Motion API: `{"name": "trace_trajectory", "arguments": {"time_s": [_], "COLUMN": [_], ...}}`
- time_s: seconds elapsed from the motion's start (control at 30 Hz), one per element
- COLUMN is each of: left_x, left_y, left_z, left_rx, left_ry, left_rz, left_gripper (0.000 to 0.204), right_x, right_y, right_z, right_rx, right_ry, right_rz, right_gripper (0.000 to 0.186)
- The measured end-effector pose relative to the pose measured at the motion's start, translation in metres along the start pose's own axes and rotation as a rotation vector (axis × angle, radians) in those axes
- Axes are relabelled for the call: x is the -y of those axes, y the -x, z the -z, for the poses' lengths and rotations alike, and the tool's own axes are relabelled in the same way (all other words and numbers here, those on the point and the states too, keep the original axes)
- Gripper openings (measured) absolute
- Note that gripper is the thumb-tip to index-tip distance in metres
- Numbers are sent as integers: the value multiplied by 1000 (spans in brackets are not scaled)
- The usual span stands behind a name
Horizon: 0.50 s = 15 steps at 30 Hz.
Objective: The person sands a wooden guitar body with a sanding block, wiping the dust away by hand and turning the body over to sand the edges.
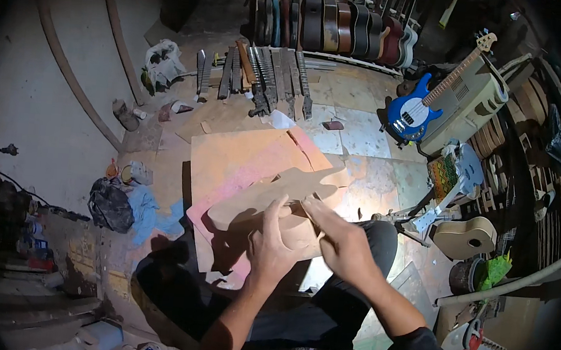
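A bare, tan wooden electric guitar body [245,202] lies tilted over a board in front of me, with its horns pointing to the far right. My left hand [274,244] grips its near edge, thumb and fingers curled round the wood. At the edge cutout, my right hand [341,240] is closed with its fingers pressed to the wood. A thin, dark-edged piece seems to sit beneath those fingertips, too small to make out. Under the body is a pink-and-orange stained board [228,157], where a dark gap [301,148] shows near the far corner.
Several guitar necks [276,74] lie on the tiled floor beyond the board. Behind them hangs a row of guitars [333,26]. A blue bass [416,113] leans at the right, and an unfinished acoustic body [465,238] is nearer. Bags and a blue cloth [147,210] lie left.
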State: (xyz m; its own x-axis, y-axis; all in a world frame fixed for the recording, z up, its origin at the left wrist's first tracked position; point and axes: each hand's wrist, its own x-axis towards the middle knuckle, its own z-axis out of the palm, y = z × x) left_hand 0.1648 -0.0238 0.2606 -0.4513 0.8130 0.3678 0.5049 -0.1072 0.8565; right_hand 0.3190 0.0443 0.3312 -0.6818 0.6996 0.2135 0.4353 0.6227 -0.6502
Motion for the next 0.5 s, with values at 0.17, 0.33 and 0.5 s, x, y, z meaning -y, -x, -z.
{"name": "trace_trajectory", "arguments": {"time_s": [0.17, 0.33, 0.5], "left_x": [0, -7, 3], "left_y": [4, 7, 13], "left_z": [-3, -6, -5], "left_rx": [-25, 36, 72], "left_ry": [-14, 74, 153], "left_rz": [22, 85, 105], "left_gripper": [89, 86, 97], "right_x": [42, 10, 42], "right_y": [-5, -17, 0], "right_z": [22, 21, 19], "right_rx": [190, 209, 248], "right_ry": [32, 217, 251], "right_rz": [-83, -71, -39], "right_gripper": [62, 72, 66]}}
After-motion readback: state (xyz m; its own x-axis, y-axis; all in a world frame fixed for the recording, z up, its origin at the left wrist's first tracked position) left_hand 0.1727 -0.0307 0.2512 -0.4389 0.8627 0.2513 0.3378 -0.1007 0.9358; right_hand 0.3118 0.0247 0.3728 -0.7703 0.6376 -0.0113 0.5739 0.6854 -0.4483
